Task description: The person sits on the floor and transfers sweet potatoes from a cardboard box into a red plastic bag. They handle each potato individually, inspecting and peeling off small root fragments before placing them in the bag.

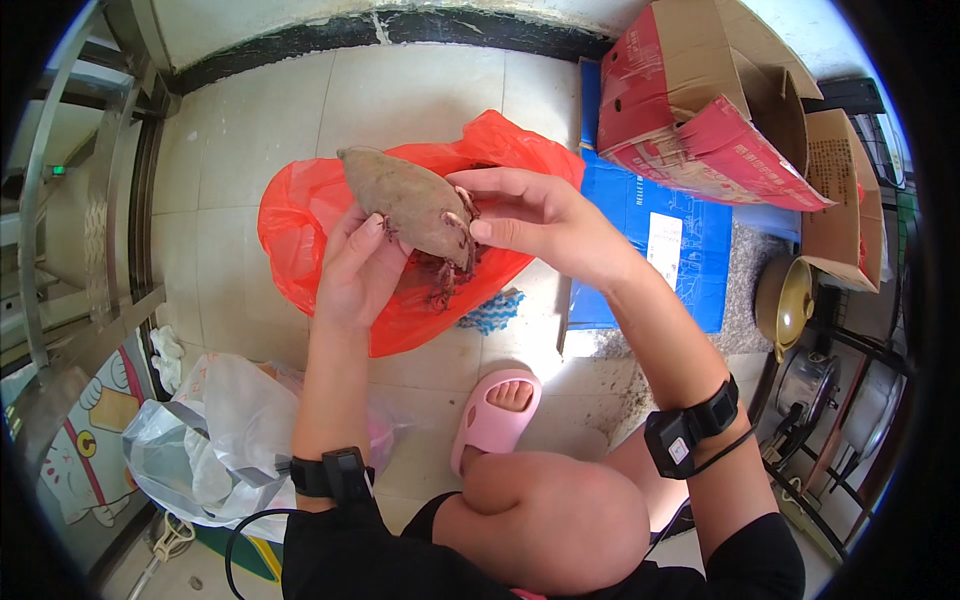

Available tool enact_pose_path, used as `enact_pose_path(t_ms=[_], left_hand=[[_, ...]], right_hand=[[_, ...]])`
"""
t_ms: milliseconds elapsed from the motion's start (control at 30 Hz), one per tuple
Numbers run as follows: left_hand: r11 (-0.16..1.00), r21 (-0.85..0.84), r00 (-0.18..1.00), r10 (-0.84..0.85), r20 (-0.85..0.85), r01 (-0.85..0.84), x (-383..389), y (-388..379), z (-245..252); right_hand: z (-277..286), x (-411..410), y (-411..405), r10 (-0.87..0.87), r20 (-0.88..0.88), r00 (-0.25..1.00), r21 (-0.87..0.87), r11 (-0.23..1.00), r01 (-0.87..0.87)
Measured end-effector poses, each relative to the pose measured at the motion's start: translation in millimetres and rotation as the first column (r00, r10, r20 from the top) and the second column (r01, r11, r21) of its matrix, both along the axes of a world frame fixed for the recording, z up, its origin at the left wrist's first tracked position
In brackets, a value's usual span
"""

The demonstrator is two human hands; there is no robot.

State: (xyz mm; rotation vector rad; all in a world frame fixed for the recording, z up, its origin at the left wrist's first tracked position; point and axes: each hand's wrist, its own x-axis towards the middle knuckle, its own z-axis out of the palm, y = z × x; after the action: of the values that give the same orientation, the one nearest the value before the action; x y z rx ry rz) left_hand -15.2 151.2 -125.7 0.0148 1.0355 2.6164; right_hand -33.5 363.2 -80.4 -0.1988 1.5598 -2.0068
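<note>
A large brownish sweet potato (pixel 405 196) with pale and reddish sprouts lies tilted between my two hands, above an open red plastic bag (pixel 296 225) on the floor. My left hand (pixel 360 262) supports its lower left side, the thumb on its skin beside a small dark sprout. At its right end, my right hand (pixel 536 221) has thumb and index finger at the pale sprouts (pixel 457 221). Dark reddish sprouts (pixel 442 289) hang below that end, over the bag. Whatever else the bag holds is mostly hidden by the sweet potato and hands.
A flattened blue carton (pixel 637 225) and a red cardboard box (pixel 645 97) are at the right. Beyond them stand a pot (pixel 784 304) and a metal rack with cookware. Clear plastic bags (pixel 225 442) lie at lower left. A blue-and-white cloth (pixel 491 313) touches the floor beside the red bag.
</note>
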Motion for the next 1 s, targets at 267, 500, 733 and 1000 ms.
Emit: enact_pose_path(t_ms=[267, 500, 733, 1000], left_hand=[[0.991, 0.127, 0.999, -0.045, -0.011, 0.046, 6.7, 4.6, 10.0], [0.783, -0.529, 0.944, -0.290, 0.155, 0.327, -13.0, 15.2, 17.4], [0.187, -0.974, 0.910, -0.412, 0.043, 0.131, -0.6, 20.0, 6.1], [-0.319, -0.799, 0.785, -0.552, -0.281, -0.510, 7.4, 14.0, -6.7]], right_hand=[[11.9, 16.0, 1.6, -0.111, -0.007, 0.994, -0.003, 0.994, 0.111], [-9.3, -3.2, 7.8, -0.067, 0.080, 0.995, 0.248, 0.968, 0.046], [-39.5, 9.2, -6.4, -0.093, -0.143, 0.985, 0.224, 0.967, 0.124], [-30.0, -0.5, -8.5, 0.201, -0.091, 0.975, 0.732, 0.677, -0.071]])
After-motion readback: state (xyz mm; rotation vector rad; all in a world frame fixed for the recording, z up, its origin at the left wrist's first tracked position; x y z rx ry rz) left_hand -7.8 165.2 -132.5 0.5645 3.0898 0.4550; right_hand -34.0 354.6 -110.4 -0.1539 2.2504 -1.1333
